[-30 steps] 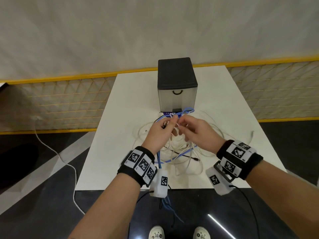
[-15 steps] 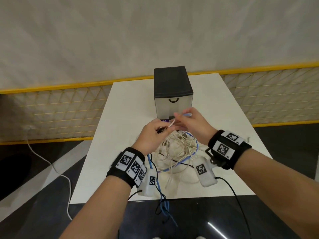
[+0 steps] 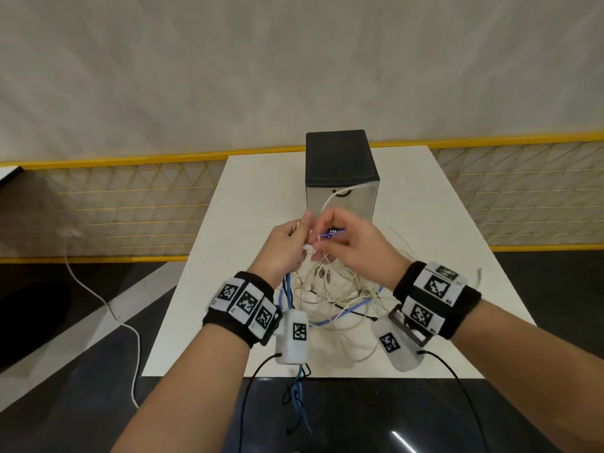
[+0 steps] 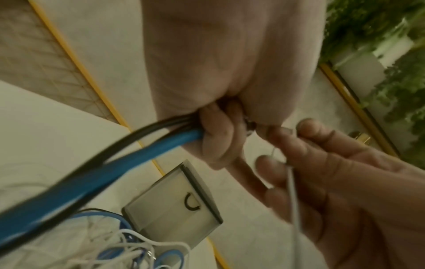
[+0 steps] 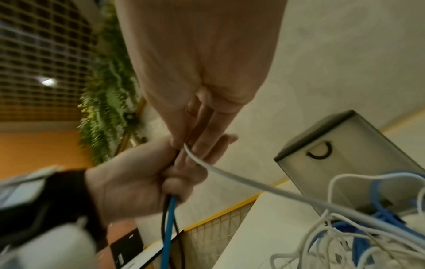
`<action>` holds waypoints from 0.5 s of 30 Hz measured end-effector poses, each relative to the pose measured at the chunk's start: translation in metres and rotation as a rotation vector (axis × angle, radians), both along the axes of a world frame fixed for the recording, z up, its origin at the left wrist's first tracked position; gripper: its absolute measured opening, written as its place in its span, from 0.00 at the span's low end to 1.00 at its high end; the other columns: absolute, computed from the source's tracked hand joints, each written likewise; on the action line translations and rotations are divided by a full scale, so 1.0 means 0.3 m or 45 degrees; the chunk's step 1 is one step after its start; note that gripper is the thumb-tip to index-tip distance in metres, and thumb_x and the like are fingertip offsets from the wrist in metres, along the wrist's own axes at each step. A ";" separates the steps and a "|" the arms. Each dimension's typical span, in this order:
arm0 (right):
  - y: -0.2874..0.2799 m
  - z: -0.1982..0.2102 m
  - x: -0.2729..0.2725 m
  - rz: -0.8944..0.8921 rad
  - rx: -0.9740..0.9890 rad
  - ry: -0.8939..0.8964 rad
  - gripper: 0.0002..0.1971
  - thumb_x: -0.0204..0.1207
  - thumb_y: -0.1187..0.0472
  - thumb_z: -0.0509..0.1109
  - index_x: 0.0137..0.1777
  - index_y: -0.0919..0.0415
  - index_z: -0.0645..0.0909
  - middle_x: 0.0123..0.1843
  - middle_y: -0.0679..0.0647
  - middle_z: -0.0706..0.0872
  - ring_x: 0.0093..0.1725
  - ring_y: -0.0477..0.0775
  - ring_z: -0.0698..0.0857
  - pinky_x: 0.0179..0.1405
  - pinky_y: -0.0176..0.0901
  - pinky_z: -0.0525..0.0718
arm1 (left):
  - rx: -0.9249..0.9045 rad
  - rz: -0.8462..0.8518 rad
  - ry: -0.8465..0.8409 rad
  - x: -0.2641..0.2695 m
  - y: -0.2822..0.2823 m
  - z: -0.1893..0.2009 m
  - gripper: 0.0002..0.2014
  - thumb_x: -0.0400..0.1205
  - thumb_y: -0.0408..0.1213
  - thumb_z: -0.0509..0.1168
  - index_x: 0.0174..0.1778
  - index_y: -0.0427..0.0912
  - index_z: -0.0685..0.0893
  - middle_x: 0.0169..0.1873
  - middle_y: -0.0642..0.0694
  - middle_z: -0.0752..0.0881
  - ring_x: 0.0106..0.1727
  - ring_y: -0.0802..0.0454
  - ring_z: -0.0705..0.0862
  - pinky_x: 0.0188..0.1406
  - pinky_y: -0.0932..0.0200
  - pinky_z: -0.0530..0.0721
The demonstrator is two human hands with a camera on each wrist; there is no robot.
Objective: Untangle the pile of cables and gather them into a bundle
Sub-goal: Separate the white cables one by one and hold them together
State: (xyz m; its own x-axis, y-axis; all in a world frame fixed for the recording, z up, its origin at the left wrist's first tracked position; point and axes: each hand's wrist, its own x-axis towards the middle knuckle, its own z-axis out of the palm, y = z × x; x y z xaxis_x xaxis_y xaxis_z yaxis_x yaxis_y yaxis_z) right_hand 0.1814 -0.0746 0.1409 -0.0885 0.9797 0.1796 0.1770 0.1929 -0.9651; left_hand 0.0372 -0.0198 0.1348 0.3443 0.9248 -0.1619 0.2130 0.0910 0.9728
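A tangle of white, blue and black cables [image 3: 333,289] lies on the white table [image 3: 248,223]. My left hand [image 3: 287,243] is raised above the pile. It grips a thick blue cable [image 4: 115,167] and black cables [image 4: 128,134], which hang down past the table's front edge [image 3: 299,397]. My right hand [image 3: 346,243] is close beside it, fingertips nearly touching the left hand. It pinches a thin white cable [image 5: 230,174]. That cable arcs up in front of the box [image 3: 330,197] and runs back into the pile.
A black-topped drawer box [image 3: 340,178] stands just behind the hands. A yellow mesh fence [image 3: 130,204] runs behind the table. One white cord [image 3: 108,308] trails over the dark floor at the left. Black leads from the wrist units hang below the table's front edge.
Both hands have lifted off the pile and stayed close together. A white cable now arcs up above my right hand in front of the box.
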 end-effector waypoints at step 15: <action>-0.082 -0.136 0.021 0.113 -0.215 -0.190 0.06 0.75 0.72 0.71 0.48 0.64 0.78 0.50 0.61 0.87 0.40 0.60 0.90 0.38 0.46 0.86 | 0.204 -0.252 -0.041 -0.002 -0.056 0.037 0.13 0.87 0.47 0.63 0.54 0.45 0.90 0.30 0.51 0.81 0.24 0.56 0.67 0.22 0.66 0.67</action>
State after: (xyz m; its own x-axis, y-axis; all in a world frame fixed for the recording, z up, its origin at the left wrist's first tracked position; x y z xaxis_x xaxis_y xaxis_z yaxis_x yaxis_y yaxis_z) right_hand 0.1878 -0.0993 0.1003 -0.1885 0.9820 -0.0078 0.3094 0.0518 -0.9495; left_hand 0.0366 -0.0367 0.1458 0.5236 0.8519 -0.0050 0.1803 -0.1051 0.9780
